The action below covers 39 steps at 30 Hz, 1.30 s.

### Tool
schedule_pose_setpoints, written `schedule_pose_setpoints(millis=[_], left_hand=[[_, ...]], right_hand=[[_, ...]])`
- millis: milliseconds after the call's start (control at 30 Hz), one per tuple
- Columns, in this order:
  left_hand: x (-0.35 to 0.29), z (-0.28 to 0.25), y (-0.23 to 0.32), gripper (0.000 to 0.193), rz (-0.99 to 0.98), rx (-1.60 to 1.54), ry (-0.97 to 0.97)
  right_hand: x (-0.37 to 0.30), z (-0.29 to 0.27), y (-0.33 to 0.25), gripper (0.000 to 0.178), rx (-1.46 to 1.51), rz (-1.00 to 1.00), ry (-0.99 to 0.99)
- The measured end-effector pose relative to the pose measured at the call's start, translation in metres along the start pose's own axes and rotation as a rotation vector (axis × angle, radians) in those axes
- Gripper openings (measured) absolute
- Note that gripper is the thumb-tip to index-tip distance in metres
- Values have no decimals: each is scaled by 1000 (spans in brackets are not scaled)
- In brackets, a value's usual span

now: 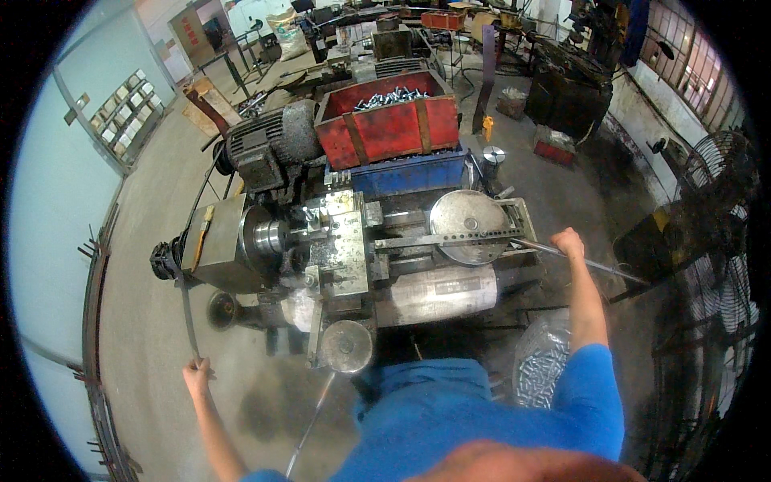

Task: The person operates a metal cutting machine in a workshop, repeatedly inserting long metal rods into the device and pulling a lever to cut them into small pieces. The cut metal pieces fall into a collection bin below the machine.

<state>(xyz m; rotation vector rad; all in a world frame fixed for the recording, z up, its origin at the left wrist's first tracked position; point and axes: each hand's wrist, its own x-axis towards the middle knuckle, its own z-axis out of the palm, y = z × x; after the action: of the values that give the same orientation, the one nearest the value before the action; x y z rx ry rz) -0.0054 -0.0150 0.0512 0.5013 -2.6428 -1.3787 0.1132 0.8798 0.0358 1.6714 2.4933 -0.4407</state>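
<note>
- While I stand at the lathe-type machine (345, 241), my left hand (197, 374) is closed around the lower end of a long dark lever (187, 313) at its left side.
- Behind the machine, a red crate (389, 128) holds a heap of small bright metal parts (391, 97); it rests on a blue bin (414, 173).
- My right hand (569, 241) is closed around a thin steel bar (574, 259) beside the round metal disc (470, 226).
- Below that arm, a clear bag (540, 369) on the floor holds more metal pieces.

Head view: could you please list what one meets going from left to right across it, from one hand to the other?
Left hand on a long lever → electric motor → red crate of metal parts → round metal disc → right hand on a rod.
</note>
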Motion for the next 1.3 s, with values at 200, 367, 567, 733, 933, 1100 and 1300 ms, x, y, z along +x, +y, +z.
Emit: schedule_pose_setpoints(millis=[200, 367, 567, 733, 933, 1100, 1300], left_hand=[[0, 0, 2, 18, -6, 62, 26], [-3, 1, 8, 20, -32, 101, 35], [-3, 4, 8, 22, -41, 93, 55], [-1, 1, 2, 24, -27, 56, 32], [5, -2, -9, 25, -20, 50, 22], [7, -2, -10, 24, -24, 46, 24], [5, -2, -10, 20, 2, 57, 19]], right_hand=[[2, 3, 1, 48, 9, 3, 12], [3, 3, 2, 48, 11, 0, 11], [1, 2, 1, 47, 8, 8, 27], [0, 1, 0, 48, 22, -2, 14], [3, 4, 0, 49, -8, 7, 1], [2, 2, 1, 50, -6, 0, 3], [3, 2, 2, 50, 14, -6, -9]])
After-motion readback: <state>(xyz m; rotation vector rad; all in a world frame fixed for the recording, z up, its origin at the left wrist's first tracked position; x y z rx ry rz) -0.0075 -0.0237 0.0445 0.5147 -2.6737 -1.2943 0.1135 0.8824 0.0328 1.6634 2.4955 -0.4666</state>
